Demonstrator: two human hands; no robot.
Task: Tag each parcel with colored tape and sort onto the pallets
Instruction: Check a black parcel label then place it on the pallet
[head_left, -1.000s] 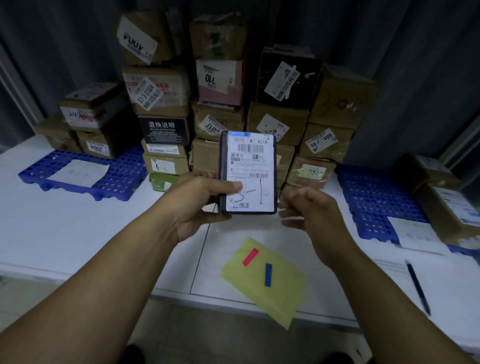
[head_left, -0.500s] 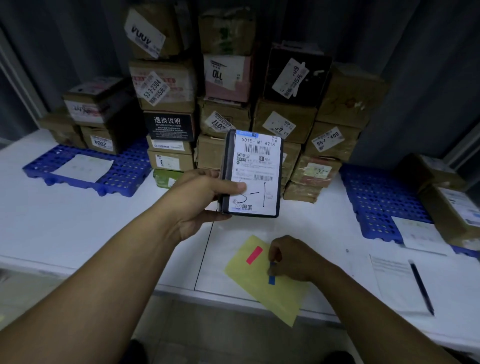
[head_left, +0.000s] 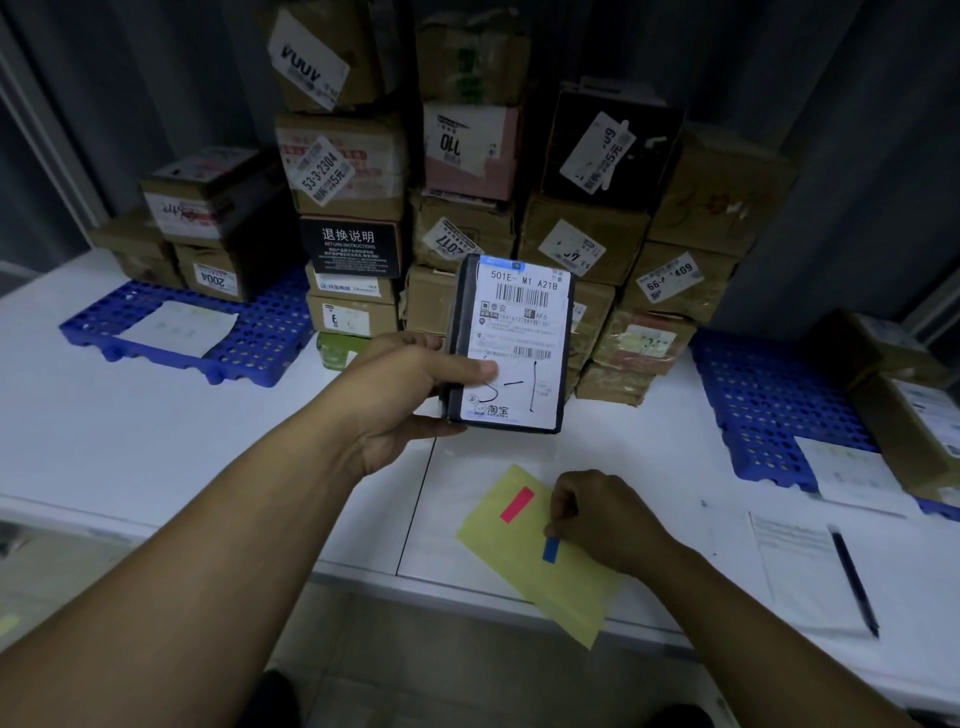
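Strips two (pink tape (head_left: 517, 504), blue tape (head_left: 550, 550)); left hand (head_left: 400, 384) holds parcel (head_left: 519, 338)

Top of blue tape strip (head_left: 551, 551) under right-hand fingers (head_left: 565, 508); right pallet (head_left: 769, 410) cut off.

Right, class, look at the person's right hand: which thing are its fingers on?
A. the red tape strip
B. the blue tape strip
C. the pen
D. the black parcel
B: the right hand pinches the upper end of the blue tape strip on the yellow sheet; the red tape strip lies untouched, and the left hand holds the black parcel.
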